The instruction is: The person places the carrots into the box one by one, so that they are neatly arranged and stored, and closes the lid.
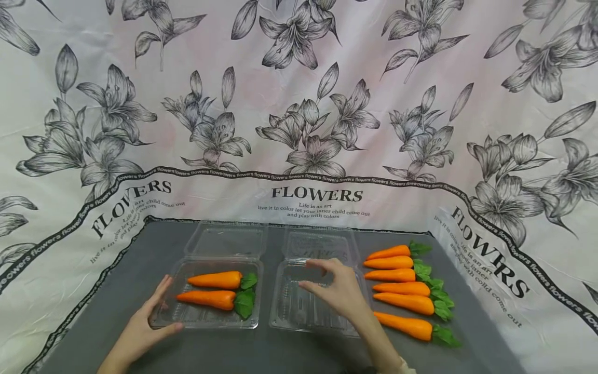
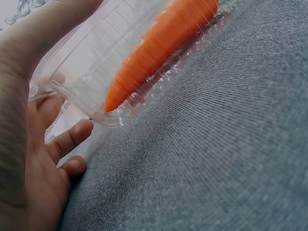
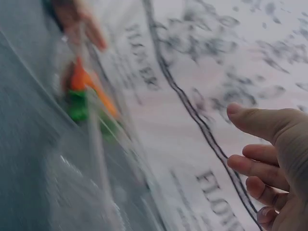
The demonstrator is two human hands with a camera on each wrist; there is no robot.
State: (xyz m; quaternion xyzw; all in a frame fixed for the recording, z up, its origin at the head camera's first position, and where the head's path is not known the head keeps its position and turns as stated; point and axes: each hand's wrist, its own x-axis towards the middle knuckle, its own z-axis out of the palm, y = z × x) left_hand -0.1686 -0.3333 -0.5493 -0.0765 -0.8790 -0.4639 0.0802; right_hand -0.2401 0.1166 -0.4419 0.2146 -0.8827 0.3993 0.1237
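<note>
Two orange carrots [image 1: 215, 280] with green leaves lie side by side in the left clear plastic container [image 1: 161, 318]. At that container's left front corner is my left hand [image 1: 140, 324], thumb along the front and fingers against the left side. In the left wrist view, one carrot [image 2: 159, 50] shows through the ribbed plastic and the lower fingers [image 2: 72, 139] hang loosely bent. Over the right clear container [image 1: 286, 319] hovers my right hand [image 1: 338, 291], thumb and forefinger spread apart, holding nothing. The right wrist view shows its fingers [image 3: 257, 166] loosely bent.
Several more carrots [image 1: 399, 288] lie in a column right of the right container, leaves pointing right. Both lids [image 1: 226, 241] are folded open towards the back of the grey table surface [image 1: 224, 353]. A flower-printed curtain [image 1: 317, 195] surrounds the back and sides.
</note>
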